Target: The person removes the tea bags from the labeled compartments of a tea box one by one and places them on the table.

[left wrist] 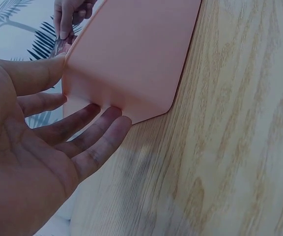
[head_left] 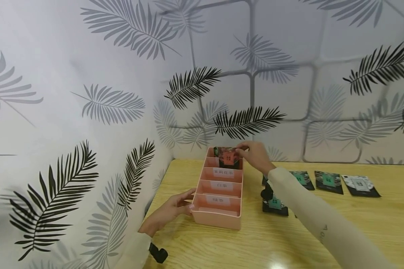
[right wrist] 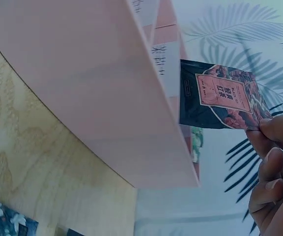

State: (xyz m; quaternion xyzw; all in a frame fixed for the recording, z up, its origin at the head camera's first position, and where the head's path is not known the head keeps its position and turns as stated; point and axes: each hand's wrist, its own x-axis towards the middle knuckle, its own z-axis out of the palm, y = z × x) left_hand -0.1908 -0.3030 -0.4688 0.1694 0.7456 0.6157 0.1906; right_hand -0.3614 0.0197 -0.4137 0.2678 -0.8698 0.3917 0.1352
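A long pink divided box [head_left: 219,222] stands on the table, white labels on its dividers. My left hand [head_left: 170,211] holds its near left corner, thumb at the rim and fingertips against the outer side wall; the left wrist view shows the fingers [left wrist: 99,147] on that wall. At the far end, my right hand [head_left: 256,154] pinches a black and red tea packet [head_left: 229,158] by its edge. In the right wrist view the packet [right wrist: 222,96] hangs beside the rim, its label reading black tea. A packet with green [right wrist: 196,142] shows partly in the farthest compartment.
Several dark tea packets lie right of the box, among them one with a teal label [head_left: 275,204], one with a green label [head_left: 328,180] and one with a white label [head_left: 360,184]. My right forearm passes over some. A leaf-patterned wall covering [head_left: 276,97] borders the wooden table [head_left: 323,216].
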